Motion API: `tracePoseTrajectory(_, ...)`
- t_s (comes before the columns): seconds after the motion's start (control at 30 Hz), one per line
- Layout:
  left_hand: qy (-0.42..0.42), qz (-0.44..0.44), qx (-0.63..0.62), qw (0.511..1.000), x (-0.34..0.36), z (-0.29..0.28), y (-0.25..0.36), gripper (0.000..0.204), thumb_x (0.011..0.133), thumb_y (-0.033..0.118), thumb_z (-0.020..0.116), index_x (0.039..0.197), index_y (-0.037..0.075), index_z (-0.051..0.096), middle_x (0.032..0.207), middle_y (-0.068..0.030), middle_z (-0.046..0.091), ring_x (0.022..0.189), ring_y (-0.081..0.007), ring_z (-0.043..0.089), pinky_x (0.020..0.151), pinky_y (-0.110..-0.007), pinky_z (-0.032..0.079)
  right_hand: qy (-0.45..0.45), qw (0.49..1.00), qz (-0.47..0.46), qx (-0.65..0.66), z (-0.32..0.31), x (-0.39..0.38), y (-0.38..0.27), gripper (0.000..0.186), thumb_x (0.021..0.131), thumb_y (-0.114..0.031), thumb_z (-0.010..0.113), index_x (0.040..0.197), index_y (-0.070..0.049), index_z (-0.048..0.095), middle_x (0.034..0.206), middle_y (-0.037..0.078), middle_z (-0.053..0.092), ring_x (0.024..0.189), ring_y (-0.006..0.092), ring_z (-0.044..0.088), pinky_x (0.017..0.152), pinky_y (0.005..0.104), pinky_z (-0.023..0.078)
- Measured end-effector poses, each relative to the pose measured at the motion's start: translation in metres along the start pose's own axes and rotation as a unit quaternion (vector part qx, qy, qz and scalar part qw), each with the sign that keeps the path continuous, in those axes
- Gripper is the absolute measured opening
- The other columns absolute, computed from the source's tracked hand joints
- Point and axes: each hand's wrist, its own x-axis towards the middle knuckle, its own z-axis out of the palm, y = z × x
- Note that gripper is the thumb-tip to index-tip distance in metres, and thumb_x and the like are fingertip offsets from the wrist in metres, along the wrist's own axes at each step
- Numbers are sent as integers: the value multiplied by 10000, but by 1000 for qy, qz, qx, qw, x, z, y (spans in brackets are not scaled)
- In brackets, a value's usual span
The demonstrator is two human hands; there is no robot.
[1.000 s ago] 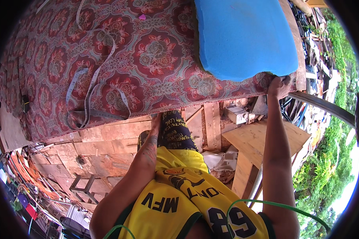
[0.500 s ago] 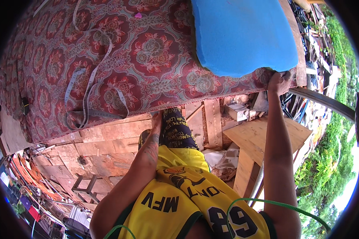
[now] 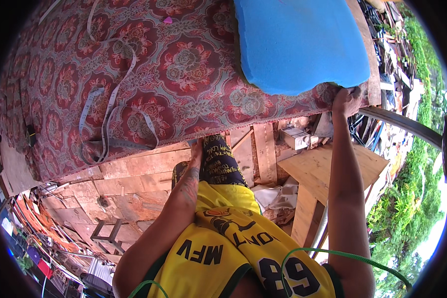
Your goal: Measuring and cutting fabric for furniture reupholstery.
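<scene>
A red and grey floral fabric (image 3: 184, 69) covers the table in front of me. On its right part lies a thick blue foam sheet (image 3: 303, 44) with an uneven near edge. My right hand (image 3: 346, 101) is at the table's near right corner, its fingers closed on the fabric's edge just below the foam. My left hand (image 3: 197, 150) reaches to the near edge by my knee; its fingers are hidden beneath the overhanging fabric. A white tape measure (image 3: 109, 107) lies in loose loops on the fabric's left half.
A small pink piece (image 3: 168, 20) rests on the fabric. Below the table edge stand a wooden bench (image 3: 328, 166) and a pale box (image 3: 295, 138). A metal bar (image 3: 402, 122) runs off the right corner. Wooden boards (image 3: 129, 184) cover the floor; a small stool (image 3: 107, 236) stands at left.
The fabric, foam and tape measure appear shifted very slightly left in the picture. Both hands keep nearly the same places, the right one still at the corner.
</scene>
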Motion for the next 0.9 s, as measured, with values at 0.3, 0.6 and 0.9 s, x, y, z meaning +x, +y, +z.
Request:
tracePoseTrajectory(0.3, 5, -5, 0, 1000, 3, -5, -13, 756, 960, 628, 559, 1194, -80, 678, 1084, -223, 715, 1006, -268, 646, 907, -385, 475, -7, 1000, 1, -14, -1, 0, 1, 449, 962, -347, 399, 1160, -66, 687, 1184, 165, 688, 1125, 381, 612, 964, 536, 423)
tracePoseTrajectory(0.6, 12, -8, -2, 1000, 11, -4, -23, 763, 957, 632, 556, 1196, -83, 675, 1094, -232, 714, 1012, -276, 647, 914, -391, 473, 11, 1000, -8, -14, 1, 1, 4, 445, 963, -352, 405, 1141, -63, 693, 1160, 168, 695, 1096, 388, 623, 951, 530, 443)
tracePoseTrajectory(0.9, 4, 28, 30, 999, 27, -11, -39, 784, 938, 646, 568, 1199, -88, 660, 1153, -268, 699, 1103, -354, 643, 953, -423, 460, 4, 1000, -3, -8, 1, 0, 0, 448, 966, -357, 409, 1131, -53, 694, 1155, 171, 692, 1104, 385, 617, 960, 523, 438)
